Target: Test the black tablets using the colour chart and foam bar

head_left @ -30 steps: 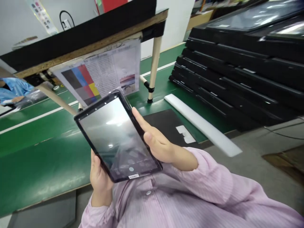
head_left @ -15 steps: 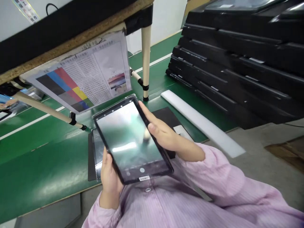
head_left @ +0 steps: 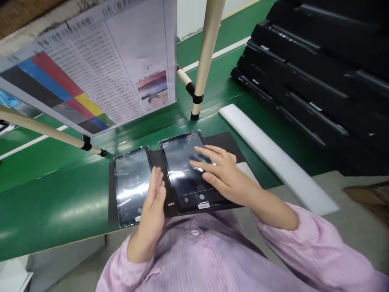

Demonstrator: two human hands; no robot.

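Two tablets lie side by side on a black mat (head_left: 234, 147) on the green bench. My right hand (head_left: 226, 174) is over the right tablet (head_left: 182, 162), its fingers spread and empty; whether a fingertip touches the glass I cannot tell. That tablet's screen is dark, with a round camera button and a small white label at the bottom. Beside the inner edge of the left tablet (head_left: 130, 174) stands my left hand (head_left: 154, 209), fingers stretched and held together, palm turned inward, holding nothing. Bright light reflects off both screens.
A white foam strip (head_left: 273, 154) lies to the right on the green bench (head_left: 60, 207). Behind it rise stacked black trays (head_left: 304, 89). A printed colour chart (head_left: 127, 61) hangs low in front, beside a cream pipe leg (head_left: 208, 48).
The tablet held up in both hands is now down on the mat beside the other one. Both hands have let go of it, and the view has moved closer to the bench.
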